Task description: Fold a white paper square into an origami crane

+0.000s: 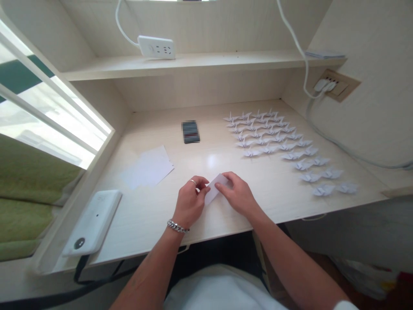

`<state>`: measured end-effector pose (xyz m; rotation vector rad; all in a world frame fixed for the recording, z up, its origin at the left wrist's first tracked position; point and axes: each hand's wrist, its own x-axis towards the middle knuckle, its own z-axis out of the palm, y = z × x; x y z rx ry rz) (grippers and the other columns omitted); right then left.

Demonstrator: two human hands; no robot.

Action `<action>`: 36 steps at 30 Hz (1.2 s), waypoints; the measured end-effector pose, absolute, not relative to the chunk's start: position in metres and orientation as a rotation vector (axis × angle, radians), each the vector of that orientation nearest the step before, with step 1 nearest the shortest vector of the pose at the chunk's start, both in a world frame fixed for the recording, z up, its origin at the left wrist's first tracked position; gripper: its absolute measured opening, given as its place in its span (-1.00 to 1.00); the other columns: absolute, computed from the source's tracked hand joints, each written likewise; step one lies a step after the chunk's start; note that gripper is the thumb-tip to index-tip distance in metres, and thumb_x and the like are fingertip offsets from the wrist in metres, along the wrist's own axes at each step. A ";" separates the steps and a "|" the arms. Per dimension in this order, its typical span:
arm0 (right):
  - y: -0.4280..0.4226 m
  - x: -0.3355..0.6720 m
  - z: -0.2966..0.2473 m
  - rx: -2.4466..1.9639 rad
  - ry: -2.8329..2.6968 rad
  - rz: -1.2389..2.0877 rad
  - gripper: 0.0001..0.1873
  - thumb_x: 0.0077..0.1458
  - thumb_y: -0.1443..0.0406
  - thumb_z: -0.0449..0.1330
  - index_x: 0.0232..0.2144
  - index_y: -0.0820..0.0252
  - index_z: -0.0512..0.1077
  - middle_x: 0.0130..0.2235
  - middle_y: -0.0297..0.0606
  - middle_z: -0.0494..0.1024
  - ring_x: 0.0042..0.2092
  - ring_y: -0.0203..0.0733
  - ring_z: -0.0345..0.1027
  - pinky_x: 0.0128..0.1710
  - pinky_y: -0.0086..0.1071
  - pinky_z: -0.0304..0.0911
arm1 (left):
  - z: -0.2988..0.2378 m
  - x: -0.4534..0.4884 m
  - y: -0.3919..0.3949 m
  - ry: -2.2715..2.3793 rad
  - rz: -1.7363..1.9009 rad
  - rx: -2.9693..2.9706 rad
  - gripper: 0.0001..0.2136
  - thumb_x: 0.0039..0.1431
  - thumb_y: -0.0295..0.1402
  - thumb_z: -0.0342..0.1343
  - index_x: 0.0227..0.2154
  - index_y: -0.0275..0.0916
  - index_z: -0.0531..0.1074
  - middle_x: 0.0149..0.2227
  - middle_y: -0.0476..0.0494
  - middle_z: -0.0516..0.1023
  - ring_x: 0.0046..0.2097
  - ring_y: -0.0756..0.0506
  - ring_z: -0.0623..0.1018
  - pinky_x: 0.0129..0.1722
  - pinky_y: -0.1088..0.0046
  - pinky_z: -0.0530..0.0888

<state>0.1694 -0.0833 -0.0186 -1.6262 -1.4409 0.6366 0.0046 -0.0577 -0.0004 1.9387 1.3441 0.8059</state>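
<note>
Left grip [190,199] and right grip [239,194] each pinch the folded white paper [212,193] between them, fingers nearly closed. Folding seems in hand; the next move likely calls for aligned edges and firm pressure. Origami cranes [285,146] stand beyond the right grip, rightward.

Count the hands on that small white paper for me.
2. The left hand is at the left edge of the paper; the right hand holds its right side, thumb on top. No other hands show.
</note>
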 end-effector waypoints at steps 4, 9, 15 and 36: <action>-0.072 0.168 -0.019 -1.369 -1.167 0.980 -0.77 -0.05 0.19 0.25 -0.34 0.21 0.44 -0.42 -0.29 0.52 -0.38 -0.20 0.37 -0.34 -0.32 0.30 | 0.003 0.002 -0.059 1.330 0.836 1.929 -0.91 0.11 -0.37 0.09 -0.32 -0.22 0.42 -0.36 -0.04 0.52 -0.37 -0.01 0.48 -0.33 0.43 0.44; -0.058 0.162 -0.005 -1.183 -1.068 1.081 -0.71 -0.15 0.28 0.32 -0.30 0.20 0.42 -0.42 -0.31 0.53 -0.37 -0.22 0.40 -0.33 -0.35 0.30 | 0.014 -0.004 -0.042 1.319 0.846 1.843 -0.69 0.05 -0.22 0.18 -0.16 -0.25 0.43 -0.14 -0.18 0.53 -0.23 -0.09 0.51 -0.28 0.37 0.47; -0.034 0.161 0.017 -1.147 -1.002 1.272 -0.65 -0.15 0.21 0.33 -0.28 0.25 0.45 -0.44 -0.31 0.52 -0.42 -0.26 0.37 -0.37 -0.34 0.31 | 0.027 0.000 -0.015 1.124 0.778 1.614 -0.77 0.07 -0.20 0.16 -0.40 -0.29 0.47 -0.40 -0.13 0.59 -0.37 -0.07 0.54 -0.39 0.44 0.44; 0.008 0.162 -0.002 -1.343 -1.152 1.293 -0.79 -0.09 0.20 0.30 -0.45 0.27 0.56 -0.42 -0.20 0.57 -0.39 -0.23 0.36 -0.37 -0.36 0.26 | 0.018 0.002 0.015 1.324 0.627 1.568 -0.66 0.06 -0.07 0.12 -0.43 -0.29 0.53 -0.46 -0.12 0.60 -0.45 -0.06 0.49 -0.52 0.51 0.32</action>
